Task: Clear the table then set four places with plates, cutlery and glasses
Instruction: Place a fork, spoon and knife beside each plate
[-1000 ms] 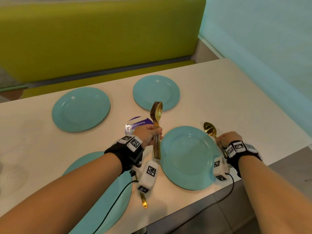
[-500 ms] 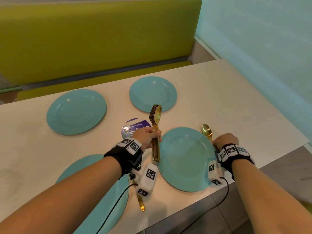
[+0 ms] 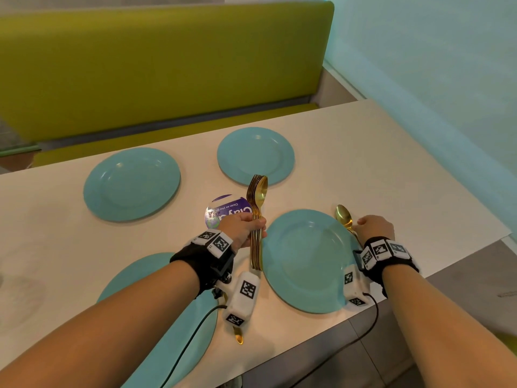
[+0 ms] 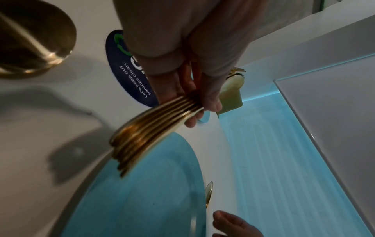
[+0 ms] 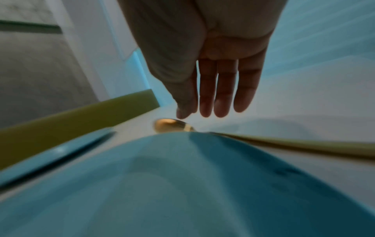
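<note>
Count: I see four teal plates on the white tabletop [image 3: 377, 163]. Far-left plate [image 3: 131, 184] and far-right plate [image 3: 256, 155] sit toward the green bench [image 3: 156, 68]. Near-right plate [image 3: 307, 261] lies between my two hands; near-left plate [image 3: 167, 345] is partly hidden under my left forearm.

Cutlery: one bundle of gold cutlery [image 3: 258, 219] in the left hand; I cannot count the pieces, the stacked edges run together. One single gold spoon [image 3: 344, 217] lies on the tabletop just beside the right rim of the near-right plate, bowl pointing away from me. One more gold handle tip [image 3: 238, 338] shows below the left wrist camera, between the two near plates. No glasses counted in any view.

Left hand [image 3: 242, 226]: grip fully curled round the middle of the bundle, thumb and fingers [image 4: 211, 96] pinching the handles together; bundle held above the tabletop at the left rim of the near-right plate.

Right hand [image 3: 375, 226]: grip slack, fingers [image 5: 223, 89] straight and side by side, holding nothing. It hovers over the single spoon's handle; I cannot tell whether the fingertips touch it.

One round purple sticker [image 3: 221, 211] lies flat on the tabletop, partly behind the left hand.
</note>
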